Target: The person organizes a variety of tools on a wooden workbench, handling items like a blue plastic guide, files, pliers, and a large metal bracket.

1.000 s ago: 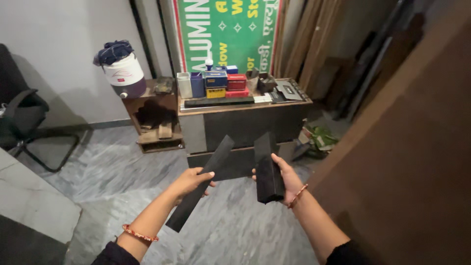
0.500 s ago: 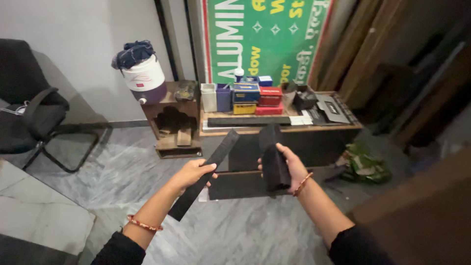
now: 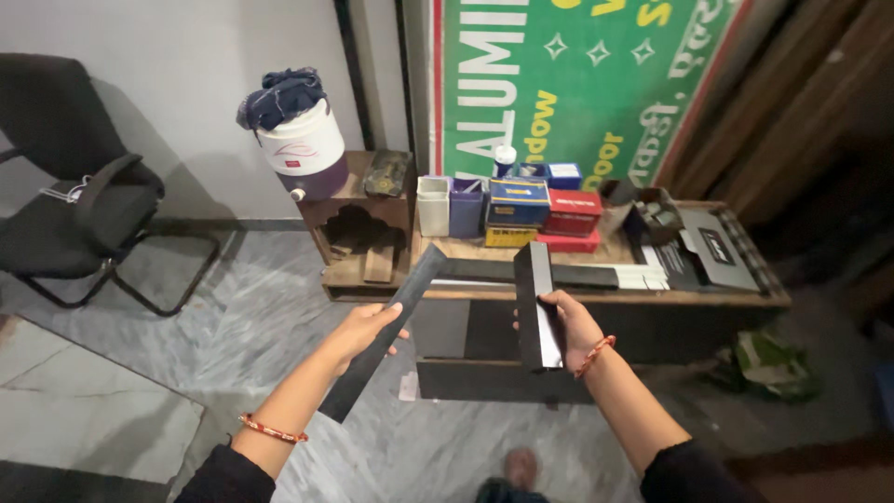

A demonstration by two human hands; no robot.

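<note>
My left hand (image 3: 361, 330) grips a long flat black strip (image 3: 410, 289) near its middle; the strip slants from lower left up to the right. My right hand (image 3: 575, 328) holds a shorter, thicker black bar (image 3: 534, 298) upright, its pale inner face turned toward me. The two pieces are apart, roughly side by side, in front of a low wooden table (image 3: 708, 300). Both wrists wear beaded bracelets.
The low table carries small coloured boxes (image 3: 521, 207), a long dark strip (image 3: 484, 271) and black packaging (image 3: 712, 251). Left of it stand a wooden stool with a white water cooler (image 3: 303, 144) and a black office chair (image 3: 88, 210). Wooden boards lean at right. Grey marble floor.
The view has shifted right and closer to the table. My right hand has turned its bar more upright, showing a pale face. My left hand keeps its strip at the same slant.
</note>
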